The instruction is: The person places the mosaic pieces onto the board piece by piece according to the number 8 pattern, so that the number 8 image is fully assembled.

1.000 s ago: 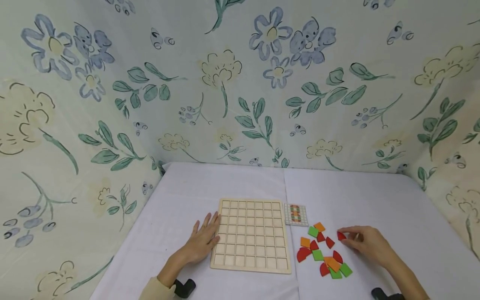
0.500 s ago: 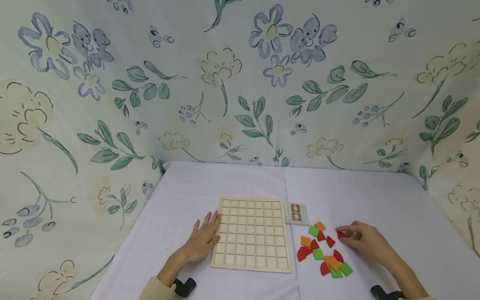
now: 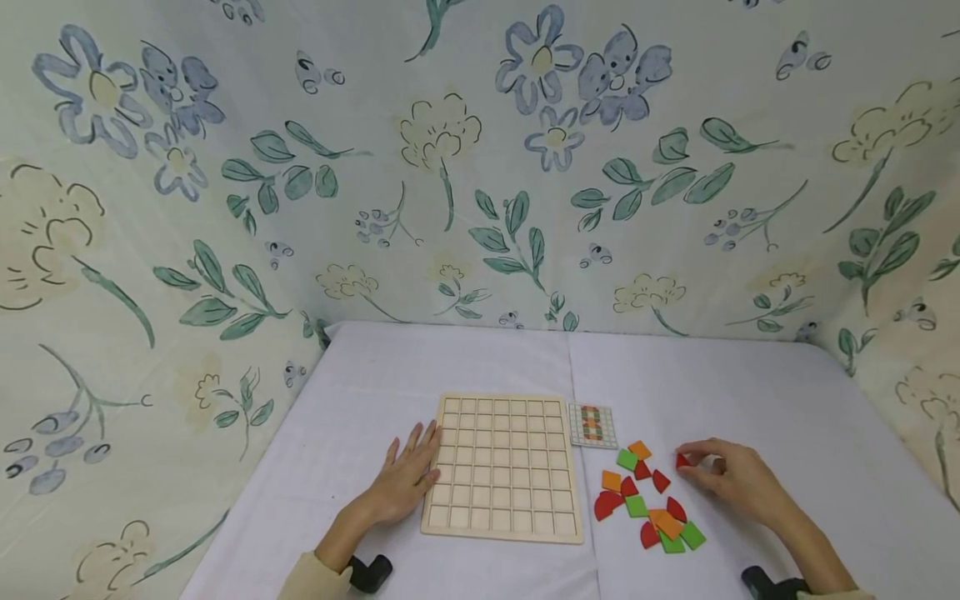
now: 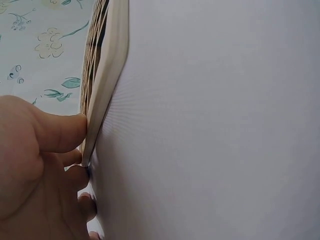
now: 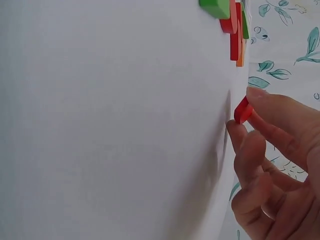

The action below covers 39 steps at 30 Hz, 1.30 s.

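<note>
My left hand lies with spread, straight fingers against the left edge of a square wooden grid board; in the left wrist view its thumb touches the edge of the board. The squares of the board hold no pieces. To the right, my right hand pinches a small red quarter-circle piece between thumb and fingers. In the right wrist view that red piece is tilted, close over the tablecloth. Left of this hand lies a loose group of red, orange and green pieces, some overlapping.
A small pattern card with a coloured grid design lies at the board's upper right. White cloth covers the table, a seam running down it. A floral curtain stands behind and at the sides.
The right hand, pinching the red piece, has shifted slightly away from the body, and the piece has turned in its fingers. The left hand and board stay put.
</note>
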Each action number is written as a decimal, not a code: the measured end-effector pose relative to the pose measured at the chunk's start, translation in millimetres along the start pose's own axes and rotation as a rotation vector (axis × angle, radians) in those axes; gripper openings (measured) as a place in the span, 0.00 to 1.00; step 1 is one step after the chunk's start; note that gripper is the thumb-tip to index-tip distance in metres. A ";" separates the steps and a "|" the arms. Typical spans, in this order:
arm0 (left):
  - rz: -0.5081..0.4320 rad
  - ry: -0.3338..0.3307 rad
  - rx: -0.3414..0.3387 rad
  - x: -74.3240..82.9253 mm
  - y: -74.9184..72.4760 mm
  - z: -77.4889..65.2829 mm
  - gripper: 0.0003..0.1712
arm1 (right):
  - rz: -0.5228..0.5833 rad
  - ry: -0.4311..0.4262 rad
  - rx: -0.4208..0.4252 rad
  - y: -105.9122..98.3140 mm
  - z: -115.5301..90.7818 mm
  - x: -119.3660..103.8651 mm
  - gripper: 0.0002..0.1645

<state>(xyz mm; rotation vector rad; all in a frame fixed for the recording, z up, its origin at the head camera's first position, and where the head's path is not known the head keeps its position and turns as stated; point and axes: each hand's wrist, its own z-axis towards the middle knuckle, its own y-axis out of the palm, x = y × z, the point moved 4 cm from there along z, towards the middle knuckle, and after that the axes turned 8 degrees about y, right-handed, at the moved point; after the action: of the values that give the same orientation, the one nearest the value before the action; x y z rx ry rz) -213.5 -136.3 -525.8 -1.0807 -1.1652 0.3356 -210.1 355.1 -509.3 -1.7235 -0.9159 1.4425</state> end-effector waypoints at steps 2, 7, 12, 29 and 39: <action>-0.002 -0.002 -0.002 -0.5 0.4 0.0 0.37 | 0.021 0.015 0.003 -0.1 -0.3 0.0 0.22; 0.000 0.000 -0.002 -1.6 1.1 0.3 0.37 | 0.042 0.000 0.041 0.0 -1.6 -2.6 0.22; 0.001 0.001 -0.005 -2.5 1.7 0.5 0.37 | 0.039 0.004 0.068 0.2 -0.6 -3.3 0.23; 0.005 0.008 -0.003 -3.2 1.4 1.0 0.37 | 0.081 -0.038 0.065 -0.2 -0.2 -8.5 0.22; 0.006 0.005 -0.004 -2.2 0.9 1.1 0.37 | 0.196 -0.145 0.103 -5.1 1.0 -31.9 0.19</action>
<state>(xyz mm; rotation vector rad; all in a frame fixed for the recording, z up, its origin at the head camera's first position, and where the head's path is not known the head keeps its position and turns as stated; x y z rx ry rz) -215.1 -136.9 -527.7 -1.0879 -1.1592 0.3351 -215.7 330.3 -489.2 -1.6863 -0.7484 1.7314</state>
